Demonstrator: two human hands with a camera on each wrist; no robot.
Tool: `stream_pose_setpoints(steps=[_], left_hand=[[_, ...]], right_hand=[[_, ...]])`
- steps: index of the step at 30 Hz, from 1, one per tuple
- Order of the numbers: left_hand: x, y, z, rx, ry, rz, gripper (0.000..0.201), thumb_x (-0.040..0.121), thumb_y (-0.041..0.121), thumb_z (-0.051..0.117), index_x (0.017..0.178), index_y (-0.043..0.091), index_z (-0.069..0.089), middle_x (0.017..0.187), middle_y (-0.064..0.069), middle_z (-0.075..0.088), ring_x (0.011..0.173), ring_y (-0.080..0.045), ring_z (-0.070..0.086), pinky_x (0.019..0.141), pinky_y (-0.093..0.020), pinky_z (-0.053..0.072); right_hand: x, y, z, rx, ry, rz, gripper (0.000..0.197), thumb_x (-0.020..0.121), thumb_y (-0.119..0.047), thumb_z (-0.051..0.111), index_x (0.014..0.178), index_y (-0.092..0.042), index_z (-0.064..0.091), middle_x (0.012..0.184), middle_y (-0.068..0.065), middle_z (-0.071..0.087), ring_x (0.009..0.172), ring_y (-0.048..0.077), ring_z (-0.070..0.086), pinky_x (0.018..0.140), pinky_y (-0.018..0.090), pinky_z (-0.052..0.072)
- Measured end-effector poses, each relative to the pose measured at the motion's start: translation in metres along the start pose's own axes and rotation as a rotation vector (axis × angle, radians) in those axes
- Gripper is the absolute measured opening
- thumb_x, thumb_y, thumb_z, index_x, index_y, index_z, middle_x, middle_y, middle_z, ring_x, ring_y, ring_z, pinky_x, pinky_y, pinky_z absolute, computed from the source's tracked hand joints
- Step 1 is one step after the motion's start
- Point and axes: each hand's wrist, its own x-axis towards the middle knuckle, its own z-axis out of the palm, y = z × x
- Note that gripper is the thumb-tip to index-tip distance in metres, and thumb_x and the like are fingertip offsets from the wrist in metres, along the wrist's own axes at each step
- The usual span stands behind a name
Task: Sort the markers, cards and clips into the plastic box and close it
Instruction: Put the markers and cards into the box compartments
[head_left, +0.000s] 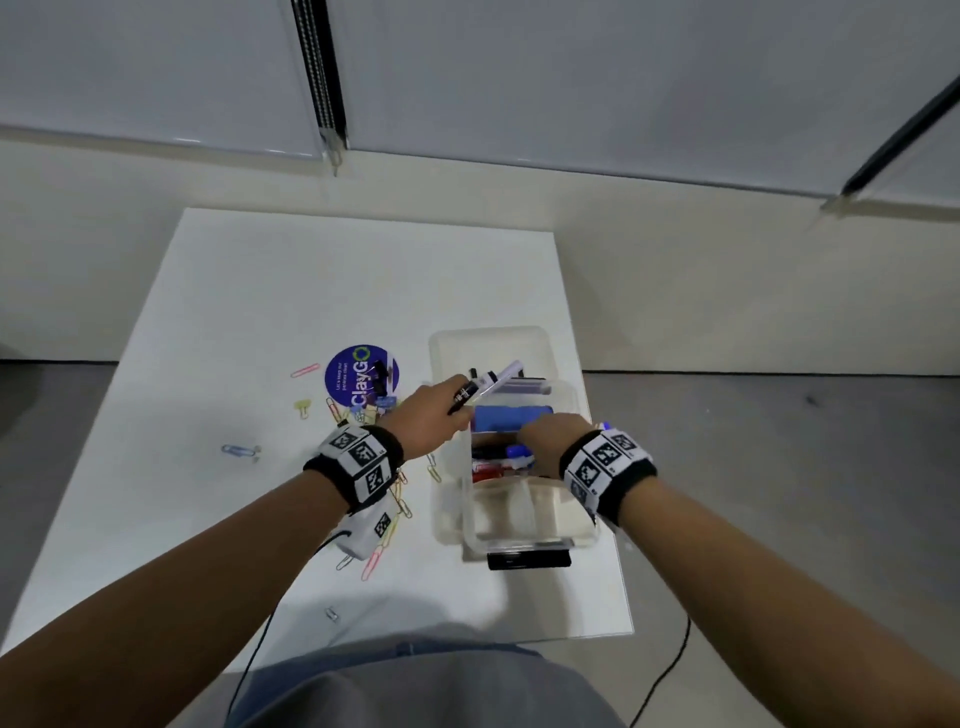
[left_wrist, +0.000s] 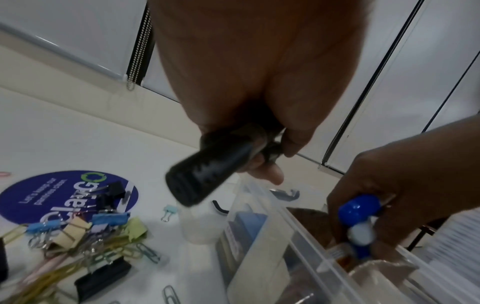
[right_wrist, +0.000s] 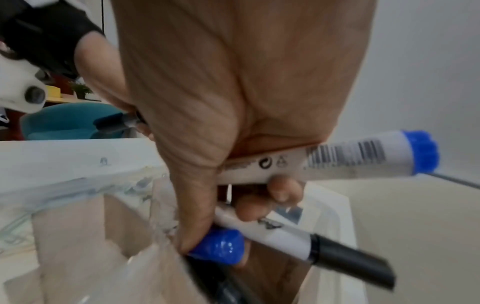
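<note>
The clear plastic box (head_left: 466, 525) stands open on the white table (head_left: 260, 312), with its lid (head_left: 488, 340) behind it. Markers and a blue item lie in its far half. My left hand (head_left: 454, 410) hovers over the box's left rim and grips a black-capped marker (head_left: 485, 388) (left_wrist: 207, 172). My right hand (head_left: 537, 441) (right_wrist: 233, 216) reaches into the box, its fingers curled round a blue-capped marker (right_wrist: 363, 156) (left_wrist: 359, 207) and a black-capped marker (right_wrist: 324, 248). Binder clips and paper clips (head_left: 363, 410) (left_wrist: 78, 236) are piled left of the box by a round blue card (head_left: 358, 375) (left_wrist: 46, 197).
More paper clips (head_left: 240, 451) lie scattered across the table's left and front. The box's near compartments (head_left: 519, 512) hold nothing I can see, and a black latch (head_left: 527, 560) hangs at its front. The table's right edge runs close beside the box. A cable (head_left: 670, 670) trails on the floor.
</note>
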Motion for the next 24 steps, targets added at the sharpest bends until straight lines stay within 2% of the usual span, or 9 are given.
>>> stream_pose_setpoints(steps=[5, 7, 9, 12, 14, 16, 19, 21, 24], left_hand=[[0.000, 0.003, 0.005, -0.014, 0.015, -0.027, 0.016, 0.097, 0.028, 0.050, 0.111, 0.020, 0.052, 0.090, -0.004, 0.070, 0.071, -0.019, 0.064, 0.062, -0.029, 0.052], [0.003, 0.004, 0.002, 0.013, 0.011, -0.020, 0.016, 0.097, 0.028, 0.052, 0.110, 0.018, 0.054, 0.090, -0.004, 0.070, 0.066, -0.014, 0.061, 0.060, -0.024, 0.049], [0.007, 0.004, -0.003, 0.055, -0.007, -0.017, 0.013, 0.096, 0.031, 0.053, 0.104, 0.020, 0.054, 0.089, -0.002, 0.072, 0.064, -0.014, 0.063, 0.060, -0.025, 0.048], [0.008, 0.006, -0.010, 0.109, -0.024, -0.018, 0.006, 0.096, 0.031, 0.054, 0.098, 0.025, 0.052, 0.088, 0.000, 0.072, 0.068, -0.018, 0.067, 0.059, -0.027, 0.049], [0.007, 0.013, -0.012, 0.159, -0.030, 0.015, 0.008, 0.096, 0.031, 0.054, 0.091, 0.029, 0.049, 0.084, -0.002, 0.069, 0.067, -0.021, 0.065, 0.057, -0.030, 0.048], [0.007, 0.021, -0.011, 0.239, -0.065, 0.058, 0.015, 0.096, 0.032, 0.053, 0.085, 0.030, 0.044, 0.076, 0.001, 0.063, 0.064, -0.018, 0.060, 0.053, -0.027, 0.041], [0.012, 0.041, -0.001, 0.353, -0.187, 0.146, 0.013, 0.097, 0.032, 0.052, 0.095, 0.020, 0.050, 0.080, 0.002, 0.060, 0.071, -0.017, 0.058, 0.057, -0.024, 0.039], [0.020, 0.054, 0.014, 0.426, -0.272, 0.203, 0.016, 0.096, 0.033, 0.053, 0.102, 0.018, 0.053, 0.087, 0.002, 0.061, 0.077, -0.016, 0.056, 0.064, -0.027, 0.041], [0.038, 0.070, 0.044, 0.585, -0.319, 0.242, 0.022, 0.096, 0.029, 0.052, 0.111, 0.015, 0.057, 0.098, -0.004, 0.065, 0.086, -0.021, 0.060, 0.073, -0.031, 0.044]], right_hand=[[0.015, -0.014, 0.017, 0.047, 0.089, -0.051, 0.025, 0.097, -0.029, 0.050, 0.113, -0.013, 0.061, 0.108, 0.008, 0.066, 0.098, 0.026, 0.064, 0.071, 0.033, 0.045], [0.016, -0.018, 0.022, 0.156, 0.125, -0.073, 0.030, 0.095, -0.029, 0.054, 0.122, -0.017, 0.058, 0.112, 0.008, 0.063, 0.102, 0.027, 0.062, 0.076, 0.033, 0.049], [0.017, -0.016, 0.027, 0.344, 0.157, -0.131, 0.041, 0.091, -0.022, 0.059, 0.132, -0.022, 0.053, 0.119, 0.008, 0.059, 0.108, 0.028, 0.059, 0.089, 0.038, 0.051], [0.008, -0.006, 0.033, 0.616, 0.204, -0.213, 0.041, 0.087, -0.016, 0.061, 0.128, -0.025, 0.059, 0.122, 0.003, 0.061, 0.109, 0.020, 0.060, 0.095, 0.037, 0.050], [-0.003, 0.008, 0.038, 0.811, 0.326, -0.153, 0.024, 0.089, -0.020, 0.060, 0.113, -0.025, 0.065, 0.112, -0.004, 0.068, 0.101, 0.016, 0.064, 0.088, 0.030, 0.052], [-0.015, 0.024, 0.043, 0.987, 0.536, 0.024, 0.011, 0.093, -0.028, 0.056, 0.103, -0.024, 0.060, 0.100, -0.004, 0.067, 0.089, 0.016, 0.065, 0.073, 0.024, 0.047], [-0.025, 0.044, 0.051, 1.275, 0.666, 0.152, 0.028, 0.096, -0.030, 0.052, 0.123, -0.023, 0.050, 0.105, 0.001, 0.063, 0.086, 0.020, 0.066, 0.068, 0.024, 0.047], [-0.024, 0.050, 0.058, 1.205, 0.601, 0.122, 0.030, 0.097, -0.023, 0.050, 0.127, -0.022, 0.052, 0.107, 0.004, 0.064, 0.092, 0.022, 0.065, 0.073, 0.024, 0.048], [-0.021, 0.058, 0.072, 0.884, 0.546, 0.248, 0.029, 0.092, -0.009, 0.049, 0.118, -0.016, 0.061, 0.116, 0.012, 0.058, 0.105, 0.029, 0.058, 0.092, 0.036, 0.047]])
